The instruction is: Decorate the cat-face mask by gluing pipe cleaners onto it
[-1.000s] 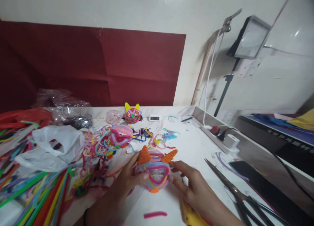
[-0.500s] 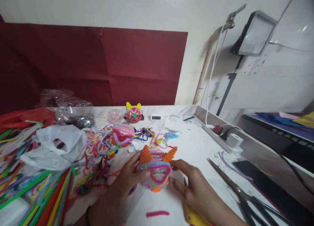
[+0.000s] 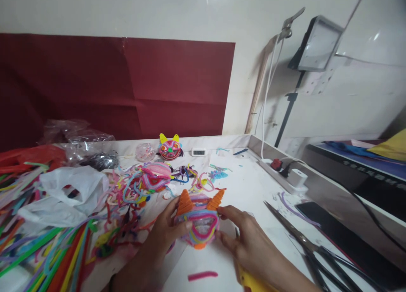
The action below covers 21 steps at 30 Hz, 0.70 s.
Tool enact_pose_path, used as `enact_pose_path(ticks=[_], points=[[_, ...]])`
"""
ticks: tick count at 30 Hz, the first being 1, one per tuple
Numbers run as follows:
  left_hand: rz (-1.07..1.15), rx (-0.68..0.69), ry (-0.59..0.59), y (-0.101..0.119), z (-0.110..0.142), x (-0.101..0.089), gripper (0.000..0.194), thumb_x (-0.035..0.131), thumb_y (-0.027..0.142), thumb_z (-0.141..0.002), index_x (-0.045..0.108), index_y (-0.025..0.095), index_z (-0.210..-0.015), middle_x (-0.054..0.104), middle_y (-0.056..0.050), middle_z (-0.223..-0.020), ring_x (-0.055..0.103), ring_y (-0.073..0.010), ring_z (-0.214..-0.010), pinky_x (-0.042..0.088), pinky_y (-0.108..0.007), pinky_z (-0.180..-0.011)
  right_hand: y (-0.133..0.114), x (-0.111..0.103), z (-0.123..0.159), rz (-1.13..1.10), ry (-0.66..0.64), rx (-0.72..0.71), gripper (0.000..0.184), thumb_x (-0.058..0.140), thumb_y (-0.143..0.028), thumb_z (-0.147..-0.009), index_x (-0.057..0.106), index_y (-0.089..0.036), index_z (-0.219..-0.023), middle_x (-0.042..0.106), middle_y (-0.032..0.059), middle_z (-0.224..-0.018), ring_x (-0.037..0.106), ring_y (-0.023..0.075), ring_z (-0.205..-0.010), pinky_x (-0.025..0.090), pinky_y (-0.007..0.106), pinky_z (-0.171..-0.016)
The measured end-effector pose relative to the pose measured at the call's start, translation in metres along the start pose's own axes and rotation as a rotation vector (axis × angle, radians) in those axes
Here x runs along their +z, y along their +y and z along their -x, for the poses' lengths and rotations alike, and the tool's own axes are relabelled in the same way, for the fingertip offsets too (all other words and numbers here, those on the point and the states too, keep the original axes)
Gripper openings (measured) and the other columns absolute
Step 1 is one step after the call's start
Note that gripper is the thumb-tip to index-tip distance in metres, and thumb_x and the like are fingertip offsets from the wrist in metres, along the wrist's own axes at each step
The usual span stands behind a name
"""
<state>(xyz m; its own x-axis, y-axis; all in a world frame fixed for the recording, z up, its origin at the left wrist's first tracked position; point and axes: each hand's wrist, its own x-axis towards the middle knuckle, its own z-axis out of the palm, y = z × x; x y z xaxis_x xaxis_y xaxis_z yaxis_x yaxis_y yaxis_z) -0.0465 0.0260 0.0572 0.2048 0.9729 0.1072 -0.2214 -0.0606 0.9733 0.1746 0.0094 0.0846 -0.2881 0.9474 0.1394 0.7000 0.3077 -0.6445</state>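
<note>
Between my hands is a small animal head [image 3: 203,211] made of colourful pipe cleaners, with two orange ears and a pink-rimmed opening. My left hand [image 3: 163,230] is closed on its left side, the thumb lying along the front. On the other side, my right hand [image 3: 245,235] pinches the edge below the right ear with thumb and fingertips. A short magenta pipe cleaner piece [image 3: 203,276] lies on the white table in front. Under my right hand, a yellow-handled tool [image 3: 252,281] is partly hidden.
Loose pipe cleaners [image 3: 60,258] and a white plastic bag [image 3: 72,184] crowd the left. Behind stand a similar head with yellow ears [image 3: 170,149] and a small digital clock [image 3: 198,152]. Large scissors [image 3: 304,237], a black phone [image 3: 345,241] and a power strip [image 3: 285,177] occupy the right.
My view has turned slightly, so the surroundings sit a little further left. Both hands keep their hold on the animal head, which has barely moved.
</note>
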Motion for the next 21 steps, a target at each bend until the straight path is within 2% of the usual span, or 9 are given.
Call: enact_pose_path(ticks=[4, 7, 12, 17, 21], points=[[0.033, -0.006, 0.037, -0.013, -0.006, -0.006, 0.064, 0.081, 0.03, -0.069, 0.06, 0.025, -0.129, 0.069, -0.01, -0.127, 0.064, -0.0342, -0.116, 0.054, -0.04, -0.092, -0.004, 0.002, 0.0, -0.014, 0.064, -0.004, 0.039, 0.057, -0.034, -0.084, 0.065, -0.023, -0.12, 0.07, 0.0073, -0.113, 0.063, 0.0287, -0.105, 0.048, 0.042, -0.09], [0.044, -0.013, 0.068, -0.02, -0.008, -0.007, 0.062, 0.082, 0.031, -0.068, 0.061, 0.025, -0.126, 0.07, -0.009, -0.124, 0.066, -0.0332, -0.111, 0.054, -0.039, -0.092, -0.011, 0.004, -0.001, 0.009, 0.078, 0.027, 0.04, 0.06, -0.039, -0.084, 0.064, -0.019, -0.119, 0.07, 0.0097, -0.111, 0.063, 0.0301, -0.104, 0.048, 0.043, -0.088], [0.045, -0.012, 0.096, -0.021, -0.008, -0.006, 0.062, 0.084, 0.031, -0.066, 0.06, 0.023, -0.123, 0.073, -0.009, -0.114, 0.07, -0.0301, -0.101, 0.056, -0.036, -0.085, -0.03, 0.009, -0.004, 0.1, 0.062, 0.175, 0.04, 0.065, -0.045, -0.083, 0.063, -0.015, -0.109, 0.069, 0.0138, -0.107, 0.061, 0.0345, -0.103, 0.046, 0.046, -0.087], [0.042, 0.006, 0.101, -0.021, -0.009, -0.006, 0.061, 0.083, 0.032, -0.067, 0.059, 0.021, -0.121, 0.074, -0.008, -0.111, 0.07, -0.0272, -0.098, 0.056, -0.033, -0.082, -0.038, 0.016, -0.01, 0.139, 0.12, 0.197, 0.04, 0.063, -0.052, -0.083, 0.061, -0.016, -0.099, 0.069, 0.0128, -0.098, 0.061, 0.0336, -0.098, 0.042, 0.045, -0.088], [0.003, 0.024, 0.109, -0.022, -0.01, -0.007, 0.058, 0.083, 0.033, -0.067, 0.061, 0.021, -0.119, 0.075, -0.007, -0.107, 0.07, -0.0262, -0.097, 0.055, -0.03, -0.081, -0.041, 0.019, -0.012, 0.137, 0.138, 0.23, 0.038, 0.063, -0.05, -0.083, 0.059, -0.016, -0.098, 0.067, 0.0128, -0.098, 0.06, 0.0337, -0.098, 0.042, 0.045, -0.087]])
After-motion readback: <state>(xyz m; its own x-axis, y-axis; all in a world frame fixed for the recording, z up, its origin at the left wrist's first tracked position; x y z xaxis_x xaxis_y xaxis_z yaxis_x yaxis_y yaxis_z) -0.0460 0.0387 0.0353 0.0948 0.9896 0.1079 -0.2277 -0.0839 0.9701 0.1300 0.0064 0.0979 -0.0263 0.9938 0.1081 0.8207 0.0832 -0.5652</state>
